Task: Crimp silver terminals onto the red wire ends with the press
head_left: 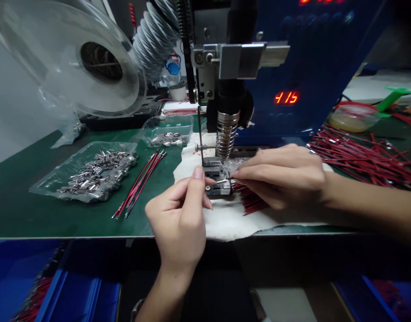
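Thumb and fingertips pinched, my left hand (181,214) holds one end of a small metal connector (221,182) just in front of the machine's jig. From the other side my right hand (282,174) pinches a thin dark wire whose tip meets or nearly meets the connector; its colour and length are mostly hidden by my fingers. Behind the fingertips sits the small metal jig (210,173), directly under the spring-wrapped soldering head (227,134). A bundle of red and black wires (252,201) lies beneath my right hand on the white cloth (225,221).
Left on the green table are a clear tray of metal connectors (57,193), a smaller tray (188,123) and a row of finished-looking wires (143,183). A large wire pile (366,156) lies right. The blue machine (292,120) stands behind; blue bins (81,295) sit below the edge.
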Demonstrator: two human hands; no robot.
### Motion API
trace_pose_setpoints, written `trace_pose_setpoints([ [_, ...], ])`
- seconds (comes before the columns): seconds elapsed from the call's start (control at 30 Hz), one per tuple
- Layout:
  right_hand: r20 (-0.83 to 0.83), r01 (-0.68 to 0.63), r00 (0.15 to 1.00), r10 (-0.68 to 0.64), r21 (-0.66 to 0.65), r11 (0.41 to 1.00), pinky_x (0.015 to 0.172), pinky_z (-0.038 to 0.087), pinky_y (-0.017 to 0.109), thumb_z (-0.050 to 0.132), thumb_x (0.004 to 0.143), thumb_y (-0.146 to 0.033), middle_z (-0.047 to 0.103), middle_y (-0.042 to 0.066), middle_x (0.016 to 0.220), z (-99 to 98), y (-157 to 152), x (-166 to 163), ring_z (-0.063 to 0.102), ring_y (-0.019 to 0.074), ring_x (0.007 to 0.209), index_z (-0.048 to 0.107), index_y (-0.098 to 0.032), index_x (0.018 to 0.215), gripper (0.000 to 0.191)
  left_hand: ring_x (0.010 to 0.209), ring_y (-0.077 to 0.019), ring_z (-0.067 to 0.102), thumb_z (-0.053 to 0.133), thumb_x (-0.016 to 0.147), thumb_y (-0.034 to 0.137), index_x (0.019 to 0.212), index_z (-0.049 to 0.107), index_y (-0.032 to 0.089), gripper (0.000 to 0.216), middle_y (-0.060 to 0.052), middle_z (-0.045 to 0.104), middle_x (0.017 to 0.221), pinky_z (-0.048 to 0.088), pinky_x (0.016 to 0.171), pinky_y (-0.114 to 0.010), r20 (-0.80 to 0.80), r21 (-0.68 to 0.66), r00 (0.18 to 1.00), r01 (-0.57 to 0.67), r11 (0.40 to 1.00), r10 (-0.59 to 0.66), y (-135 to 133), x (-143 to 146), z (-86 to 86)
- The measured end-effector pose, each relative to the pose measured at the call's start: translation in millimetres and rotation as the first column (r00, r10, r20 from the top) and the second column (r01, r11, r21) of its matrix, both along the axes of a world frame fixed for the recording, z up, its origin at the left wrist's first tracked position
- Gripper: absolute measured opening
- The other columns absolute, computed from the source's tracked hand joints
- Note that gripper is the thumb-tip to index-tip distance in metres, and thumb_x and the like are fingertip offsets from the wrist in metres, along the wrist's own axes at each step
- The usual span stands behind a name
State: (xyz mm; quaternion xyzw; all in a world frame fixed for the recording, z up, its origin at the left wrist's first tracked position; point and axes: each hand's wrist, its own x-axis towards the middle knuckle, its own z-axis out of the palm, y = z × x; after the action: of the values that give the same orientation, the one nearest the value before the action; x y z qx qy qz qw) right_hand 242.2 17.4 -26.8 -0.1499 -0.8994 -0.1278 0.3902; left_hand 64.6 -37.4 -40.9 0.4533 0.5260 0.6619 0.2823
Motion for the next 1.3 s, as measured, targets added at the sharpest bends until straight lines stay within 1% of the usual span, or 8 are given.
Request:
trace_pose_setpoints([
  [0.2,0.004,0.009,1.000,-0.009,-0.011,1.000,0.063,0.055,0.024,0.062,0.087,-0.014,0.073,0.005,0.088,-0.7,2,2,0.066,0.0130,0.073,0.067,-0.018,0.098,0.013,0.044,-0.0098,0.040,0.065,0.084,0.032,0.064,0.072,0.017,0.026,0.002,0.049,0.045,0.030,0.044,-0.026,-0.017,-0.043,1.000,0.013,0.999,-0.013,0,-1,0.1],
  [0.3,0.024,0.029,0.999,-0.028,-0.020,0.999,0.062,0.053,0.024,0.060,0.089,-0.016,0.072,0.005,0.088,-2.4,5,2,0.066,0.0128,0.072,0.066,-0.019,0.098,0.011,0.044,-0.0094,0.043,0.065,0.085,0.034,0.066,0.072,0.016,0.027,0.002,0.052,0.047,0.033,0.045,-0.025,-0.078,-0.068,0.996,0.032,0.997,-0.038,1,-3,-0.4],
  [0.43,0.035,0.005,0.999,-0.004,-0.046,0.999,0.061,0.052,0.023,0.059,0.089,-0.013,0.071,0.008,0.083,-2.6,10,1,0.065,0.0129,0.069,0.066,-0.012,0.095,0.009,0.046,-0.0083,0.044,0.063,0.088,0.037,0.064,0.069,0.016,0.032,0.001,0.058,0.053,0.037,0.047,-0.023,-0.182,-0.099,0.980,0.059,0.993,-0.076,3,-6,-1.7],
  [0.5,0.039,0.011,0.999,-0.009,-0.050,0.999,0.061,0.052,0.023,0.058,0.089,-0.012,0.071,0.008,0.081,-1.9,11,0,0.065,0.0125,0.068,0.066,-0.011,0.093,0.009,0.045,-0.0081,0.044,0.062,0.088,0.038,0.068,0.070,0.016,0.031,0.002,0.058,0.054,0.036,0.046,-0.022,-0.198,-0.109,0.977,0.057,0.992,-0.078,3,-8,-2.2],
  [0.77,0.095,0.056,0.994,-0.052,-0.041,0.998,0.063,0.050,0.023,0.055,0.091,-0.013,0.071,0.006,0.081,-0.3,13,1,0.065,0.0127,0.068,0.065,-0.013,0.094,0.010,0.046,-0.0085,0.045,0.063,0.087,0.038,0.081,0.075,0.017,0.025,0.003,0.056,0.052,0.036,0.045,-0.021,-0.199,-0.090,0.977,0.064,0.994,-0.081,3,-8,-3.7],
  [0.87,0.100,0.078,0.992,-0.073,-0.048,0.996,0.063,0.050,0.023,0.054,0.092,-0.014,0.071,0.005,0.082,-0.6,13,2,0.064,0.0121,0.069,0.065,-0.015,0.095,0.011,0.046,-0.0084,0.045,0.063,0.087,0.038,0.080,0.075,0.017,0.025,0.003,0.056,0.052,0.036,0.045,-0.020,-0.194,-0.090,0.977,0.069,0.994,-0.085,3,-8,-3.5],
  [1.03,0.089,0.064,0.994,-0.055,-0.095,0.993,0.062,0.049,0.024,0.057,0.091,-0.015,0.070,0.003,0.080,-2.6,15,2,0.064,0.0124,0.068,0.066,-0.016,0.095,0.010,0.045,-0.0084,0.045,0.063,0.088,0.037,0.079,0.074,0.017,0.025,0.003,0.055,0.052,0.036,0.045,-0.020,-0.185,-0.087,0.979,0.064,0.994,-0.080,2,-8,-2.9],
  [1.3,0.071,0.051,0.997,-0.038,-0.182,0.982,0.067,0.054,0.024,0.055,0.091,-0.015,0.072,0.006,0.087,-1.6,12,0,0.067,0.0132,0.073,0.065,-0.016,0.098,0.012,0.046,-0.0093,0.046,0.062,0.087,0.038,0.079,0.073,0.017,0.025,0.002,0.055,0.052,0.036,0.045,-0.021,-0.186,-0.088,0.979,0.072,0.994,-0.087,2,-8,-3.5],
])
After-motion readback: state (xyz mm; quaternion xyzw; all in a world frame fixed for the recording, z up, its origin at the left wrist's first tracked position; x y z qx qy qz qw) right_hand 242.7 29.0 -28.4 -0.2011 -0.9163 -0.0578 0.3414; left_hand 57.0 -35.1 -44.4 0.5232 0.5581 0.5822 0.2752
